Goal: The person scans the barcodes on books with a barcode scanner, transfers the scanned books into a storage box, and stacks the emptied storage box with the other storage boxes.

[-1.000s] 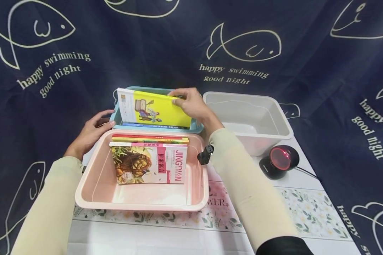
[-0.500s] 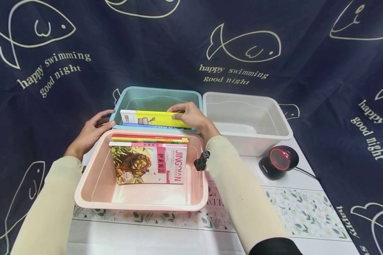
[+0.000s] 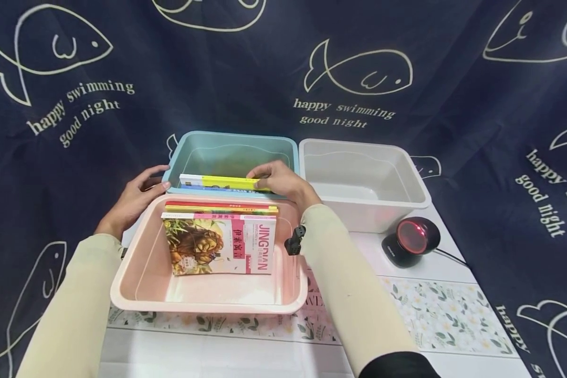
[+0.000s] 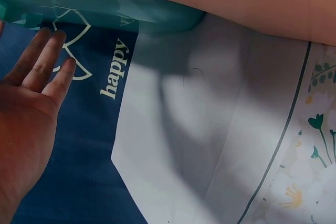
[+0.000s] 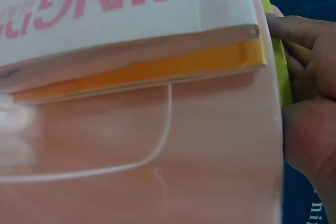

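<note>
In the head view my right hand (image 3: 285, 181) pinches the top edge of a yellow and white book (image 3: 222, 181) at its right end. This book stands low in the light blue bin (image 3: 236, 136), just behind a blue book (image 3: 217, 188) by the near wall. My left hand (image 3: 134, 197) touches the bin's left rim. The left wrist view shows that hand's fingers (image 4: 39, 66) fairly straight beside the blue bin. In the right wrist view the right thumb and fingers are at the yellow edge, partly hidden by the pink bin (image 5: 210, 129).
The pink bin stands in front, holding a lion-cover book (image 3: 219, 244) with red and yellow books (image 3: 222, 206) behind it. To the right is a white bin (image 3: 413, 202). A black device (image 3: 411, 241) with a red glow and a cable sits beside it.
My right hand has moved down with the yellow book, which has sunk into the blue bin until only its upper edge shows. My left hand has stayed at the rim.
</note>
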`<action>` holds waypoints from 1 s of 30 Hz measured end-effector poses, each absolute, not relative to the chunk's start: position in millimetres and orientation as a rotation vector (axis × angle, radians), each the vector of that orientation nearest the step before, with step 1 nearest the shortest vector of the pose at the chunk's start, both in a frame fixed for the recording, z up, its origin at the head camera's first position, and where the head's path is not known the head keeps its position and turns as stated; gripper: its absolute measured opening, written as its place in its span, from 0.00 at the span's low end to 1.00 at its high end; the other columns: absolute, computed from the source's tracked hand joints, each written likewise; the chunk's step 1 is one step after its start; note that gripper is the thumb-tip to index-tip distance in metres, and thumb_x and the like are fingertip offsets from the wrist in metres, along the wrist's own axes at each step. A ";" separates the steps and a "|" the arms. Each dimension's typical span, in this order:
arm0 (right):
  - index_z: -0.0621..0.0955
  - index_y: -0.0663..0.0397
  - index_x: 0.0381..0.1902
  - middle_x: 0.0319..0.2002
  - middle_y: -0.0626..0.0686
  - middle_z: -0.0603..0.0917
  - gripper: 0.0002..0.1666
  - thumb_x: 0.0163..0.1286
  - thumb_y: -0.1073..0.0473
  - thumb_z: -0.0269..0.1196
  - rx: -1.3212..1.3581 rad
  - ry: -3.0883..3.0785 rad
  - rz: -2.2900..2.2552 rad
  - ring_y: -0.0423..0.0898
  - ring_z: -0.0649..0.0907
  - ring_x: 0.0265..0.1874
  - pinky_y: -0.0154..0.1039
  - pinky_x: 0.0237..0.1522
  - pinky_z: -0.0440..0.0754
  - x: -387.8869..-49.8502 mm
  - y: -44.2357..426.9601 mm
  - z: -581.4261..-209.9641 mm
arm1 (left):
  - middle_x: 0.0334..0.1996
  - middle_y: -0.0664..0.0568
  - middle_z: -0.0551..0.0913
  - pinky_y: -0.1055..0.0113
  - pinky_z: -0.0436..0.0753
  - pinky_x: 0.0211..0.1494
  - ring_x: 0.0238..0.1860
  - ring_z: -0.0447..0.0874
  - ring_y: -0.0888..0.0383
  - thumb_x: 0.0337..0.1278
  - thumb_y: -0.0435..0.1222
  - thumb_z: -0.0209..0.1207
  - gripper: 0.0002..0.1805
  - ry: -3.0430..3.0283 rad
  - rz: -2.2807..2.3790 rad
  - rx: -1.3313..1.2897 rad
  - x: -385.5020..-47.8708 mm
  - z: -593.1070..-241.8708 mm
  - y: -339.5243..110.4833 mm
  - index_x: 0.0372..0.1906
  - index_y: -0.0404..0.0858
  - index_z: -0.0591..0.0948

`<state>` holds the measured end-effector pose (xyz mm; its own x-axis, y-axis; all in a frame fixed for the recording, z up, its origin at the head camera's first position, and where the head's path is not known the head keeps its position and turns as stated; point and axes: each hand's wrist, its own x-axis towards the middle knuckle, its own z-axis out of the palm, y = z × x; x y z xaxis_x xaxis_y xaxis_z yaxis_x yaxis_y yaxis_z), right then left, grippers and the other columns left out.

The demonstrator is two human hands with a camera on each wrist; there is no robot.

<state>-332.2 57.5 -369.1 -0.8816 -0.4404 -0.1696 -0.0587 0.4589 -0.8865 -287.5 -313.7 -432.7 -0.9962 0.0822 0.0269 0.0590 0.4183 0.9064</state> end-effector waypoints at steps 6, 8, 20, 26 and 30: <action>0.88 0.49 0.49 0.51 0.50 0.88 0.13 0.70 0.67 0.65 -0.385 2.363 -1.358 0.47 0.82 0.55 0.47 0.62 0.77 -332.5 57.9 -368.7 | 0.72 0.32 0.70 0.79 0.81 0.46 0.50 0.77 0.77 0.74 0.49 0.59 0.33 2.618 1.685 0.136 -290.0 -434.7 -314.6 0.79 0.57 0.64; 0.88 0.48 0.48 0.51 0.50 0.88 0.12 0.70 0.66 0.65 -0.396 2.392 -1.329 0.47 0.82 0.56 0.47 0.63 0.77 -332.6 58.4 -367.7 | 0.72 0.31 0.69 0.79 0.80 0.46 0.50 0.77 0.76 0.74 0.49 0.59 0.33 2.618 1.689 0.152 -291.1 -435.1 -314.9 0.79 0.57 0.64; 0.88 0.49 0.52 0.55 0.49 0.87 0.14 0.71 0.64 0.66 -0.447 2.444 -1.266 0.48 0.80 0.63 0.50 0.67 0.77 -332.2 59.5 -359.7 | 0.70 0.33 0.71 0.79 0.81 0.46 0.50 0.77 0.77 0.75 0.48 0.59 0.32 2.630 1.690 0.171 -288.7 -432.4 -314.6 0.79 0.56 0.65; 0.87 0.54 0.55 0.56 0.51 0.88 0.16 0.71 0.65 0.65 -0.491 2.451 -1.301 0.50 0.81 0.63 0.48 0.65 0.79 -330.3 58.8 -354.3 | 0.70 0.33 0.71 0.79 0.81 0.46 0.50 0.77 0.77 0.75 0.48 0.59 0.33 2.629 1.689 0.162 -288.7 -433.1 -314.6 0.79 0.55 0.65; 0.88 0.51 0.54 0.55 0.50 0.88 0.15 0.71 0.65 0.65 -0.454 2.449 -1.354 0.48 0.80 0.63 0.48 0.66 0.78 -328.7 60.5 -349.5 | 0.70 0.32 0.70 0.79 0.81 0.46 0.49 0.77 0.78 0.75 0.48 0.58 0.33 2.629 1.682 0.160 -289.5 -433.8 -315.2 0.79 0.56 0.64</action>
